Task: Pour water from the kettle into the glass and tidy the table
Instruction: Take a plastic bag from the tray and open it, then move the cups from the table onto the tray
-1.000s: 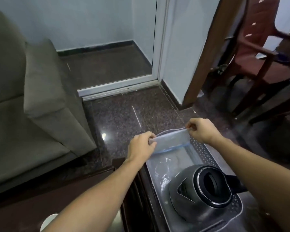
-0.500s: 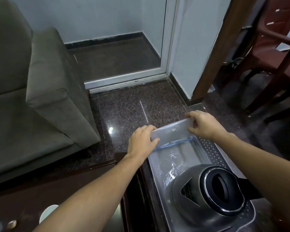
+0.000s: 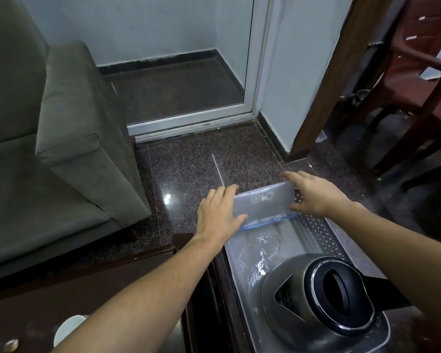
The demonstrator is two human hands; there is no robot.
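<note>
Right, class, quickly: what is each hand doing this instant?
Left hand: open, fingers flat on the plastic bag.
Right hand: open, fingers spread on the bag's other end.

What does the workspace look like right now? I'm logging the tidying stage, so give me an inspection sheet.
Surface: dark wooden table; grey perforated tray at its right.
Job's things: steel kettle stands in the tray, lid on; no glass seen.
Clutter: clear zip bag at the tray's far end; white cup at the bottom edge.
Grippers: left hand and right hand press flat on the bag's two ends.
Cables: nothing seen.
Surroundings: grey sofa, granite floor, brown chair.
</note>
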